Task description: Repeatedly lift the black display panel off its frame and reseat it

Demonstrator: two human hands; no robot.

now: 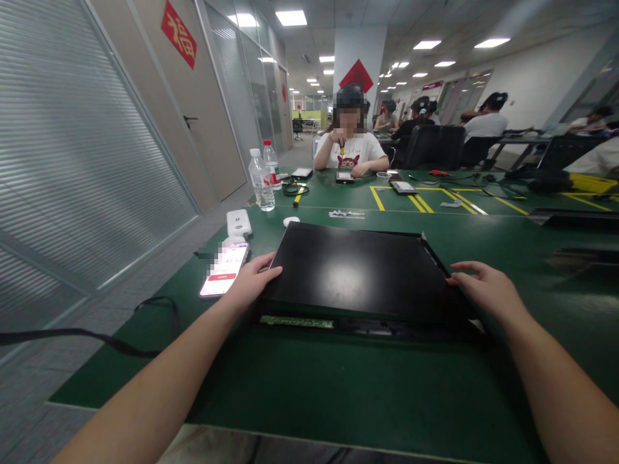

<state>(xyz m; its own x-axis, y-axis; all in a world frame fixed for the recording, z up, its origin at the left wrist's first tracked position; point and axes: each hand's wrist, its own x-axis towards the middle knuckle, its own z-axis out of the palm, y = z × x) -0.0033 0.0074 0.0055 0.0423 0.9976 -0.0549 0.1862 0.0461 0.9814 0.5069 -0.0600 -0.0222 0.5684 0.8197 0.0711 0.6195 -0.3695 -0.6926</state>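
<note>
A black LCD screen panel [348, 270] lies over a shallow black frame [425, 328] on the green table. The panel sits slightly askew, so the frame's near edge shows, with a narrow green circuit board [296, 321] along it. My left hand [258, 274] grips the panel's left edge, thumb on top and the other fingers partly hidden beyond the edge. At the right edge, my right hand [483, 287] has thumb and fingertips closed on the side; how much of the panel or frame lies between them is hard to see.
Left of the panel lie a lit phone [225, 269] and a white power bank [238, 223]. Two bottles [262, 180] stand behind them. A black strap [87, 335] crosses the table's left edge. Across the table [338, 386] sits a person [351, 138] with small devices in front.
</note>
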